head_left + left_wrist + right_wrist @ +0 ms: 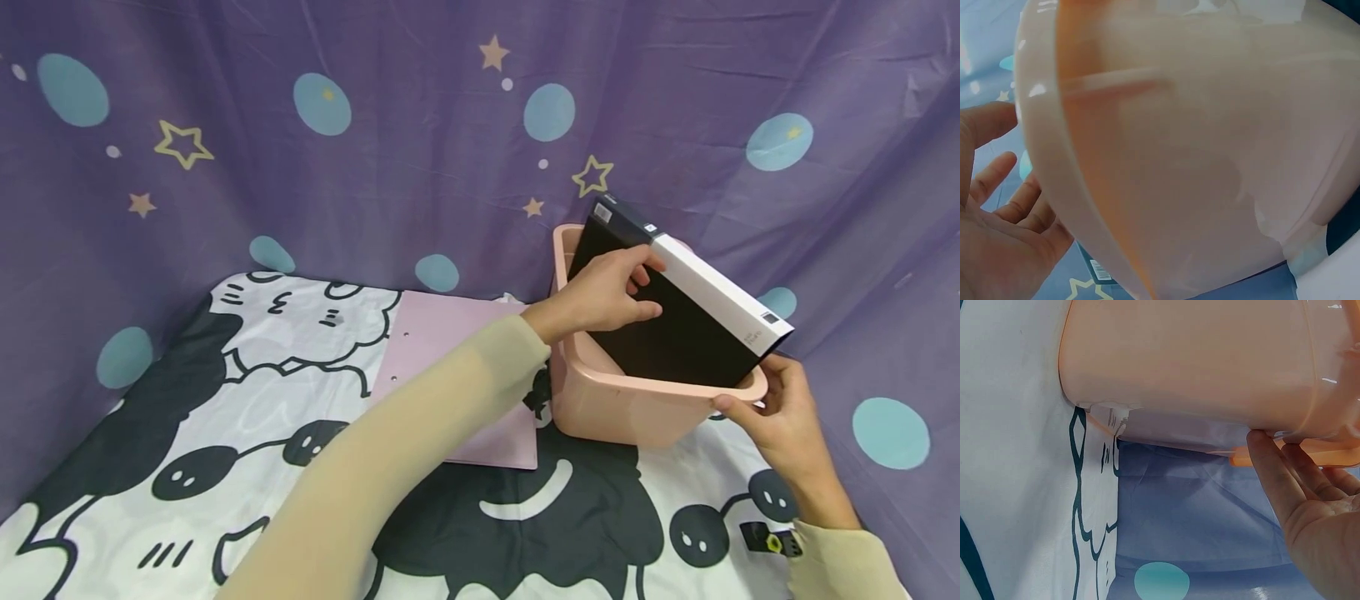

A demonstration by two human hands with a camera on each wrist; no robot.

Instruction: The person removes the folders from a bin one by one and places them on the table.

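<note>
A pink bin [626, 408] holds a black binder [675, 333] with a white spine [712, 292], tilted and rising above the rim. At its upper left is a dark labelled edge [618, 218]; whether this is a second binder I cannot tell. My left hand [600, 292] reaches over the bin, fingers loosely extended at the binder's face and spine. In the left wrist view the left hand [1010, 231] is beside the bin's rim [1038, 125], fingers apart. My right hand [783, 425] grips the near right corner, thumb on the rim; its fingers [1275, 469] are under the rim.
A pink folder [487, 433] lies flat left of the bin, partly under my left forearm. The cloth beneath has a black and white cartoon print [330, 317]. A purple curtain [420, 150] with stars and dots stands behind and at the right.
</note>
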